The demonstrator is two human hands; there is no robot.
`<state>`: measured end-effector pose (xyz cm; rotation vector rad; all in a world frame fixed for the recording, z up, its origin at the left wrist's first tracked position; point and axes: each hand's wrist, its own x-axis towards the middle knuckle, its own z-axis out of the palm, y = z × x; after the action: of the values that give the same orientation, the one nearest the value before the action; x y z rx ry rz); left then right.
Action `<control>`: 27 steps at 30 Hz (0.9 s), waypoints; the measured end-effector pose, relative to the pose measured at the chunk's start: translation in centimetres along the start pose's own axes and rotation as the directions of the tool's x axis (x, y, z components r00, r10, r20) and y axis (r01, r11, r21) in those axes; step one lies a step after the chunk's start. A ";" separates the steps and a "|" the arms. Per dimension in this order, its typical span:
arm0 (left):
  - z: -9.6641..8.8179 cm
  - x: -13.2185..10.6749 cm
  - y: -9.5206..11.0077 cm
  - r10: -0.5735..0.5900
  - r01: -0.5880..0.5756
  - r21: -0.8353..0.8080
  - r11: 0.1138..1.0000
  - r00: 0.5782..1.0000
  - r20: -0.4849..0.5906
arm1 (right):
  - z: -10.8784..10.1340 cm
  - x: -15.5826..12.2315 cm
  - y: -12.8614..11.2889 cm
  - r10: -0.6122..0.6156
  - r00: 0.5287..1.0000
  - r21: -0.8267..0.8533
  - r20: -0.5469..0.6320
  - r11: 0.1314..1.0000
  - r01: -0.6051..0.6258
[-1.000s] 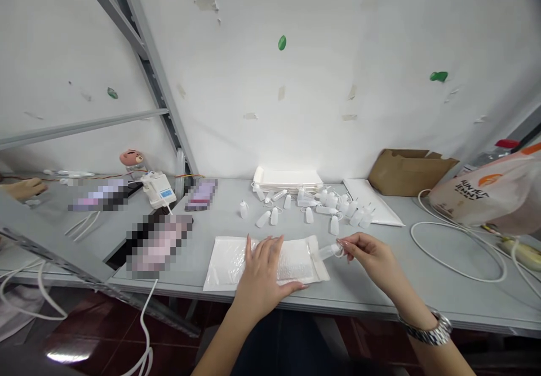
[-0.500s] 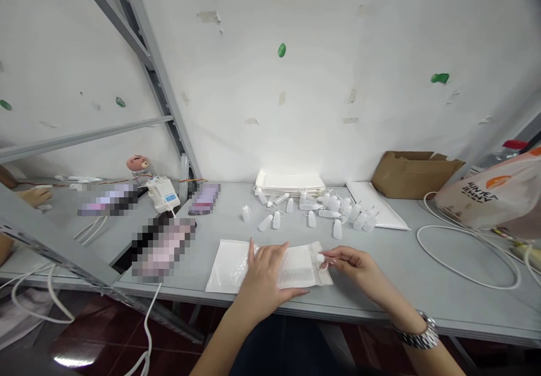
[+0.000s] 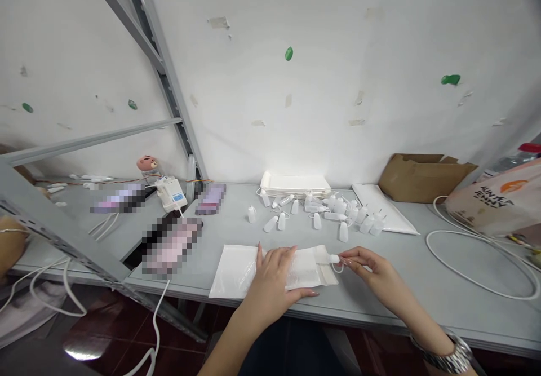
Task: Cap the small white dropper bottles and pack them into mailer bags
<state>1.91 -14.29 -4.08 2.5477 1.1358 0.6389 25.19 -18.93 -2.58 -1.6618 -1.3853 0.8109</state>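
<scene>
A white padded bubble mailer (image 3: pixel 236 269) lies flat near the front edge of the grey table (image 3: pixel 422 286). My left hand (image 3: pixel 274 280) rests flat on it, fingers spread. My right hand (image 3: pixel 372 271) pinches a small white dropper bottle (image 3: pixel 332 259) at the mailer's open right end; most of the bottle is inside the envelope. Several more small white bottles (image 3: pixel 321 212) lie scattered behind, toward the wall.
A stack of white mailers (image 3: pixel 296 183) lies against the wall, with a flat white sheet (image 3: pixel 382 209) and a brown paper bag (image 3: pixel 422 176) to its right. A white cable loop (image 3: pixel 482 263) and a printed plastic bag (image 3: pixel 499 201) are far right. A slanted metal frame (image 3: pixel 63 240) stands left.
My right hand has pushed the small bottle leftward into the mailer's open end. My left hand stays flat on the mailer. The view has shifted slightly.
</scene>
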 end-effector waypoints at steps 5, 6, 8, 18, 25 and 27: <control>0.2 0.0 0.5 0.017 -0.017 -0.002 1.000 1.000 -0.010 | 1.9 0.0 -0.7 0.032 0.996 0.103 0.082 0.994 -0.040; 0.2 0.0 0.5 0.017 -0.017 0.000 1.000 1.000 -0.014 | 2.2 0.1 -0.8 0.038 0.996 0.126 0.081 0.991 -0.048; 0.1 0.0 0.5 0.019 -0.019 -0.001 1.000 1.000 -0.013 | 2.5 0.1 -0.9 0.047 0.994 0.177 0.096 0.982 -0.063; -0.3 0.3 0.1 0.042 -0.042 -0.028 0.999 0.999 -0.004 | 2.7 -0.2 -0.9 -0.051 0.986 0.125 0.158 0.992 0.031; -0.1 0.3 0.6 0.039 -0.039 -0.020 0.999 0.999 0.010 | 4.2 0.0 -0.5 -0.137 0.990 -0.031 0.034 0.990 0.138; -0.1 0.2 0.6 0.039 -0.038 -0.022 0.999 0.999 0.017 | 4.5 -0.1 -0.5 -0.141 0.990 -0.010 0.025 0.990 0.141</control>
<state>2.40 -14.50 -3.70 2.5579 1.0709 0.6327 21.05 -18.20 -4.18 -1.5478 -1.5083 0.7448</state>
